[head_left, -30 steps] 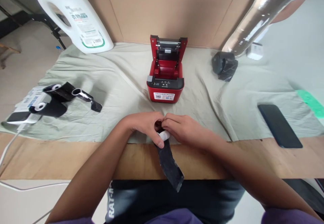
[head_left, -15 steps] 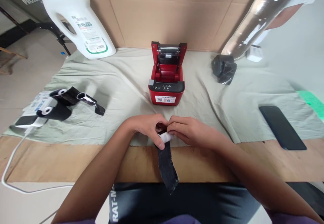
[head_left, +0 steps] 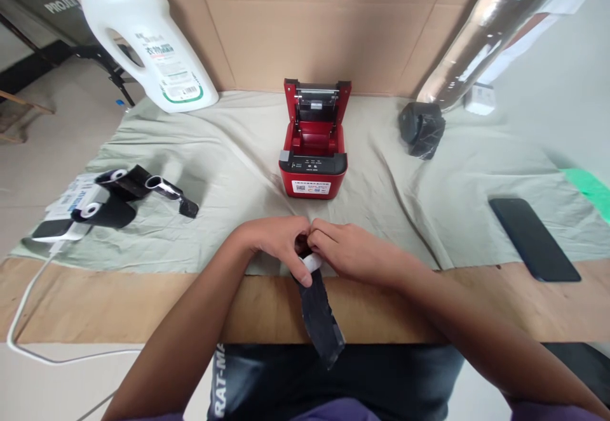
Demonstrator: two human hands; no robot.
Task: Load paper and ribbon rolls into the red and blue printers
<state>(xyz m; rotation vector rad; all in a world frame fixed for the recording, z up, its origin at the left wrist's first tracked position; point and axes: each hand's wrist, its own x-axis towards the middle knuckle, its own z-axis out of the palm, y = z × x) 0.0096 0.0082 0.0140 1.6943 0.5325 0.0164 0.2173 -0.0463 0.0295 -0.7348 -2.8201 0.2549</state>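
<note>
In front of my body, at the table's front edge, my left hand is closed round a small white-cored roll of black ribbon, thumb on the near side. A dark strip hangs from the roll over the wooden edge. My right hand is closed against the roll's far end, its fingertips bunched beside the left fingers. What those fingertips pinch is hidden. Beyond both hands stands a red label printer with its lid raised.
At left lie black ribbon rolls beside a white-and-black box with a white cable. A white jug stands behind. At right are a phone, a black wrapped object and a plastic-wrapped roll.
My right hand has shifted slightly left and curled more over the roll's end. The hanging black strip has swung a little to the right.
</note>
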